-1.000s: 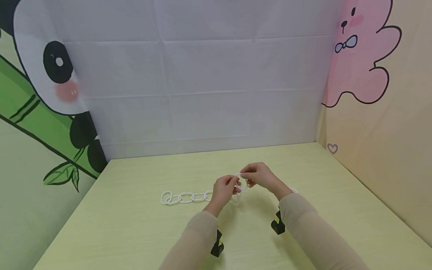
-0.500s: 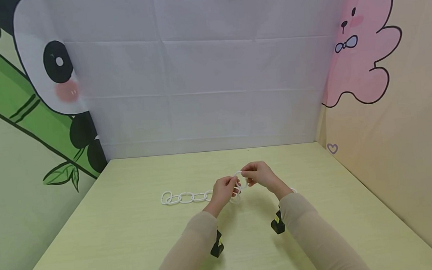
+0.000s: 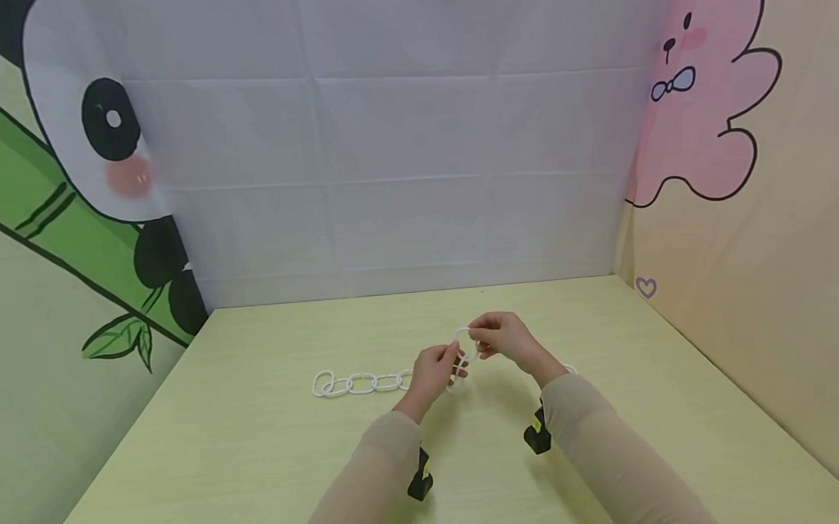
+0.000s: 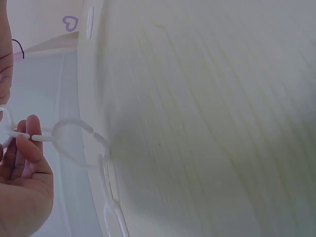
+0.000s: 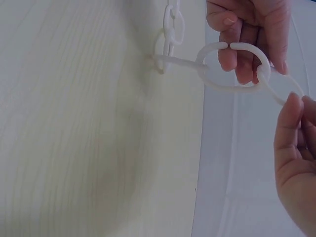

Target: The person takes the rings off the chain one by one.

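Note:
A white plastic chain of oval links lies on the table, running from the left toward my left hand. Its near end rises off the tabletop to my fingers. Thumb and fingers of the left hand pinch a link that has a small split in its side. My right hand holds the end link between thumb and fingertips, just right of the left hand. In the right wrist view this end link passes through the split one. The right fingertips cover part of it.
Another white link shows partly behind the right wrist. The pale wooden table meets a white cloth at the back, with cartoon-printed walls on both sides. Small black wrist devices hang under the sleeves.
Held in my right fingers, the end link has risen slightly. The left hand has dropped a touch, while the chain on the table stays where it was.

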